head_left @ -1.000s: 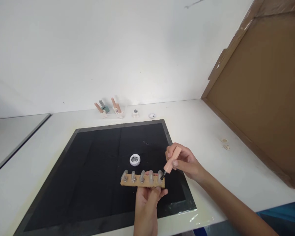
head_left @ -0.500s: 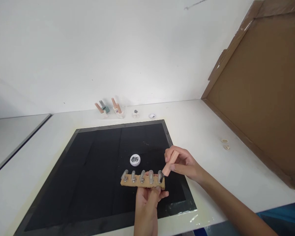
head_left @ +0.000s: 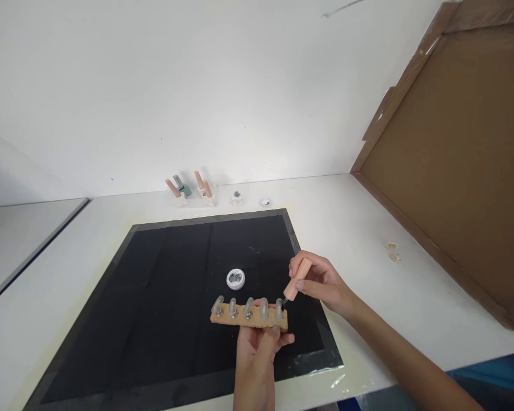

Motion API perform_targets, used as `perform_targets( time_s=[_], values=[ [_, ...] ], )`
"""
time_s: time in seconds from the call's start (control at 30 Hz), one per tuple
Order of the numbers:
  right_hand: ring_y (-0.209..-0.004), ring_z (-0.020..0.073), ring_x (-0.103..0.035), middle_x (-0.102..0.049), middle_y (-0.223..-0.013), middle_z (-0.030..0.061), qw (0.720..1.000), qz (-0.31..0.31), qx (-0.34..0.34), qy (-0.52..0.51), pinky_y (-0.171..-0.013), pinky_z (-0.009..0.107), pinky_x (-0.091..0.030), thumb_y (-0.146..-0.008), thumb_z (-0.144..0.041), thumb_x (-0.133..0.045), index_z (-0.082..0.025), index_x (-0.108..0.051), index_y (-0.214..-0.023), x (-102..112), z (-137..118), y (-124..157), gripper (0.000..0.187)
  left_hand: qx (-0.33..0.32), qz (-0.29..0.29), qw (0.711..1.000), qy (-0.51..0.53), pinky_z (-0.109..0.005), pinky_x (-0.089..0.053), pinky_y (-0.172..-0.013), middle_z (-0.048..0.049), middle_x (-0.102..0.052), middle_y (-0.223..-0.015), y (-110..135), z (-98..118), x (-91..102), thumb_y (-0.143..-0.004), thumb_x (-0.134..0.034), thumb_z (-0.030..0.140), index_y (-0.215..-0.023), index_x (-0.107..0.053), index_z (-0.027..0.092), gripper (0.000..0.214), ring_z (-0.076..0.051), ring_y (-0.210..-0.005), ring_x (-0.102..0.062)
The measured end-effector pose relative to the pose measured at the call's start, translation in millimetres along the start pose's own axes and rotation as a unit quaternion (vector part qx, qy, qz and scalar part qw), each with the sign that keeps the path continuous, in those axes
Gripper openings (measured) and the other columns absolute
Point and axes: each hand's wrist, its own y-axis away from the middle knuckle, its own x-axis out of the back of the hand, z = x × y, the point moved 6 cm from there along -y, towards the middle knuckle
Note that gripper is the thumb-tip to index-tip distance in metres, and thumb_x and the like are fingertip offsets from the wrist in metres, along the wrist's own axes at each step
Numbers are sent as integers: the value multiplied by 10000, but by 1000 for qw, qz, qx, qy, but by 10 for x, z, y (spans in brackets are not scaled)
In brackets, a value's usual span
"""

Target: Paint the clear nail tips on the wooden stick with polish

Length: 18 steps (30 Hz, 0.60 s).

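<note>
Since half a second ago, your right hand (head_left: 321, 282) has drawn the brush slightly up and away from you, while your left hand (head_left: 259, 348) has stayed nearly in place. Your right thumb and fingers pinch the slim peach plastic brush handle (head_left: 297, 279), its dark bristles at the right side of the last clear, curved nail tip (head_left: 279, 311); whether they touch, you cannot tell. Your left hand grips the flat tan strip (head_left: 256, 321) from below, thumb on its near edge, holding it above the grey-bordered black mat (head_left: 171, 285). The strip's right end sits close to your brush; the mat's widest stretch runs leftward. Just beyond the strip, the round white pot (head_left: 235, 279) stands nearest in the way. Past the mat's far edge stand peach-capped bottles (head_left: 208, 193), a small whitish bottle (head_left: 237, 198) and a shallow white lid (head_left: 265, 202). Rightward, two small beige discs (head_left: 392, 246) lie before the tall brown cardboard panel (head_left: 445, 171).
</note>
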Motion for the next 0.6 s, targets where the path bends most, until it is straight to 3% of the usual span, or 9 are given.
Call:
perform_targets(
  time_s=[0.17, 0.6],
  values=[
    [-595, 145, -606, -650, -670, 5, 1000, 9, 4, -1, -561, 282, -424, -818, -298, -652, -203, -577, -756, 4, -8, -8, 136, -6, -5, 1000, 0, -262, -543, -530, -45, -652, -843, -1, 10, -11, -590, -788, 236, -974, -585, 158, 441, -160, -692, -608],
    [-545, 130, -526, -644, -639, 7, 999, 39, -15, 5, -524, 278, -366, -812, -266, -640, -198, -572, -712, 27, -1, -14, 139, -13, -20, 1000, -2, -269, -534, -551, -54, -670, -869, -4, 6, -13, -605, -781, 258, -986, -579, 174, 440, -198, -750, -647]
  ],
)
